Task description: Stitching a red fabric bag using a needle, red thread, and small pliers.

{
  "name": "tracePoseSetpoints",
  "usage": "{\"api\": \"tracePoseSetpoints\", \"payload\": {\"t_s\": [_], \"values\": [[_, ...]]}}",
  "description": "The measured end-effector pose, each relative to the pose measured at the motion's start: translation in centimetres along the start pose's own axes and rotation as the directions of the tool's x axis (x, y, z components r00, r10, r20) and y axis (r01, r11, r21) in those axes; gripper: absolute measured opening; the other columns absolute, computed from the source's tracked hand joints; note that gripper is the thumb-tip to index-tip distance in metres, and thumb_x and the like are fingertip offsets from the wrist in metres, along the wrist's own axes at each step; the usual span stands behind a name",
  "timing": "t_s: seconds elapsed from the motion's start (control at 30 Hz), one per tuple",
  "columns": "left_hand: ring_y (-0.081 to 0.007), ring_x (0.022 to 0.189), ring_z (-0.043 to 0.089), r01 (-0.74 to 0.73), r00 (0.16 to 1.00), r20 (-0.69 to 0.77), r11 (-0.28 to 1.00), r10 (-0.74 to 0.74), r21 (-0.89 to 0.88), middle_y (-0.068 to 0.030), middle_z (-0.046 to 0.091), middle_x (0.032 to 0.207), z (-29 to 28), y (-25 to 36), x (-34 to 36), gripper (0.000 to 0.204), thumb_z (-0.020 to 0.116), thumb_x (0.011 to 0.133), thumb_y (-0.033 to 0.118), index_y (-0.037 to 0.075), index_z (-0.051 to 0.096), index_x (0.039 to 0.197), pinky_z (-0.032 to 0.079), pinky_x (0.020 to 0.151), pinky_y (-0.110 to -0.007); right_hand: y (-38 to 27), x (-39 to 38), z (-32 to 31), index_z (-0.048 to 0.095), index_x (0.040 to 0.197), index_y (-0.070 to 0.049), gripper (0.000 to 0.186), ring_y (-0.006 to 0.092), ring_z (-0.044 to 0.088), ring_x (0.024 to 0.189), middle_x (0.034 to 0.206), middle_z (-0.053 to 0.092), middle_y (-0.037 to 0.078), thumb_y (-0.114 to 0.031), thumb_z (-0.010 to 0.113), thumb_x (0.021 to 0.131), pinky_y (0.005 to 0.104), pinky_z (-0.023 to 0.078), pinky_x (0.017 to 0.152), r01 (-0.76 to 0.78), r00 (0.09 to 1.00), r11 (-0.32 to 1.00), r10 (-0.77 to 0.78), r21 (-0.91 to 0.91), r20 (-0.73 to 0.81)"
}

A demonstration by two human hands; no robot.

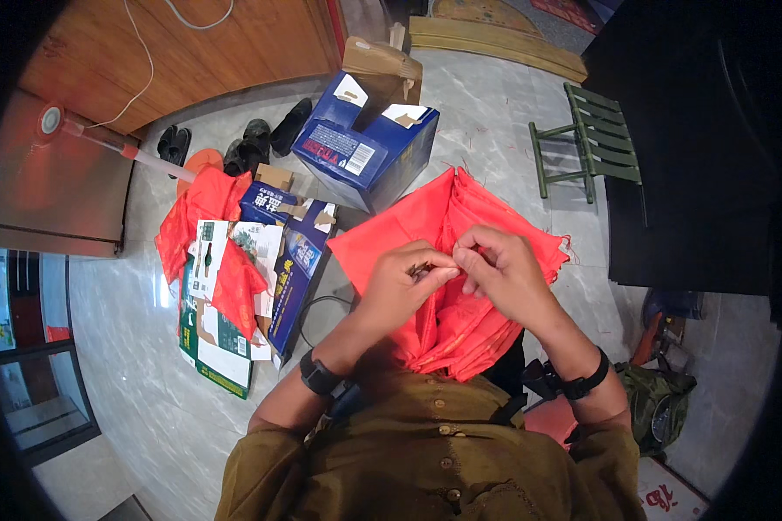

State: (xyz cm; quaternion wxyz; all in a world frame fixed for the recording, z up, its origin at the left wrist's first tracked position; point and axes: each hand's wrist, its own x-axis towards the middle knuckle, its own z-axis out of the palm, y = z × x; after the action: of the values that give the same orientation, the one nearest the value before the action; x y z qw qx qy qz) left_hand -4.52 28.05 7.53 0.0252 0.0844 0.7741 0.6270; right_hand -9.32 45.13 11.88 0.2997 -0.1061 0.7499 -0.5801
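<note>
A stack of red cloth pieces (408, 230) lies across my lap, fanned out toward the floor. My left hand (404, 282) pinches something small and dark against the cloth's inner edge. My right hand (504, 269) sits just beside it, fingertips curled and pinching the same spot of red cloth. The two hands touch at their fingertips. Both wrists wear black bands. What exactly sits between the fingers is too small to tell.
An open blue cardboard box (365, 143) stands on the marble floor ahead. Flattened cartons (235, 295) with more red cloth (200, 208) lie to the left. Dark shoes (261, 139) sit near a wooden wall. A green folding stool (595, 139) stands at right, a bag (656, 404) lower right.
</note>
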Motion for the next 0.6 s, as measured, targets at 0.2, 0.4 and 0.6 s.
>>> {"api": "tracePoseSetpoints", "payload": {"t_s": [0.2, 0.4, 0.6], "values": [[-0.0048, 0.060, 0.050, 0.237, 0.964, 0.017, 0.826, -0.266, -0.511, 0.0032, 0.056, 0.071, -0.3, -2.2, 0.5, 0.016, 0.059, 0.087, 0.008, 0.002, 0.065, 0.100, 0.042, 0.055, -0.020, -2.4, 5.5, -3.7, 0.052, 0.081, -0.011, 0.011, 0.0077, 0.050, 0.049, 0.067, 0.053, -0.001, -0.017, 0.051, 0.091, 0.0212, 0.037, 0.045, 0.114, 0.968, 0.925, -0.021, 0.363, -0.250], [-0.0010, 0.045, 0.035, 0.498, 0.867, 0.317, 0.704, -0.385, -0.506, 0.0079, 0.046, 0.060, -3.9, -3.5, 0.9, 0.017, 0.060, 0.088, 0.016, 0.005, 0.063, 0.099, 0.031, 0.040, -0.017, -3.3, 7.6, -23.4, 0.053, 0.082, -0.011, 0.013, 0.0062, 0.049, 0.058, 0.070, 0.055, -0.001, -0.021, 0.055, 0.090, 0.0203, 0.041, 0.050, 0.407, 0.898, 0.840, -0.297, 0.359, -0.324], [-0.0009, 0.046, 0.037, 0.508, 0.861, 0.317, 0.700, -0.397, -0.503, 0.0073, 0.049, 0.063, -4.5, -4.2, 0.8, 0.016, 0.061, 0.088, 0.018, 0.005, 0.063, 0.097, 0.030, 0.038, -0.017, -6.8, 3.6, -40.8, 0.054, 0.089, -0.002, 0.014, 0.0084, 0.050, 0.061, 0.076, 0.056, 0.004, -0.015, 0.052, 0.093, 0.0187, 0.042, 0.053, 0.572, 0.694, 0.778, -0.290, 0.260, -0.660]]}}
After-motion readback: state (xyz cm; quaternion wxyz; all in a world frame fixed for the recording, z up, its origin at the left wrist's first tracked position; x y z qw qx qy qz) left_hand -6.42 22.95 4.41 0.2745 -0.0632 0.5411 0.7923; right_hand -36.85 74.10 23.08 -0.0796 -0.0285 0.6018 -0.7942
